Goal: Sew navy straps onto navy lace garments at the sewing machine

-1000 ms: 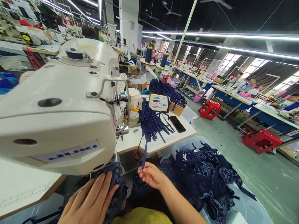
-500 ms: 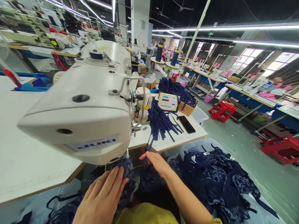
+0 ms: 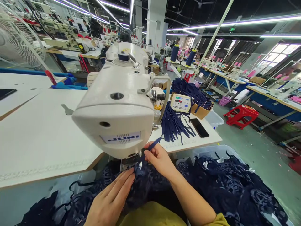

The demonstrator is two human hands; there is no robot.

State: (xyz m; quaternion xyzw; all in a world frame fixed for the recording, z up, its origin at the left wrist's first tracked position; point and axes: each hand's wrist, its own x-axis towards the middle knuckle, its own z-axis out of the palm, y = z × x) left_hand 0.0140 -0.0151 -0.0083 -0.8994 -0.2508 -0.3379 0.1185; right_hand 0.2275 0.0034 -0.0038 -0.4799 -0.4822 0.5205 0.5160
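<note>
In the head view a white sewing machine (image 3: 113,116) fills the centre, its needle area low on the front. My left hand (image 3: 111,196) lies with outstretched fingers on navy lace fabric (image 3: 143,182), fingertips just in front of the needle area. To the right of the machine's head, my right hand (image 3: 162,160) pinches a navy strap (image 3: 155,143) between thumb and fingers. One end of this strap runs to the needle area; the other reaches toward a bundle of navy straps (image 3: 172,125) on the table. The machine's head partly hides the stitching spot.
A phone (image 3: 199,127) and a control panel (image 3: 180,103) sit right of the machine. Bins of navy lace pieces (image 3: 225,182) stand at the lower right and lower left. A cardboard box (image 3: 199,111) holds more straps. A red stool (image 3: 242,115) stands beyond.
My right hand has brought the strap up to the needle area. My left hand stays flat on the lace. The camera view has turned left, shifting the machine rightward in the picture.
</note>
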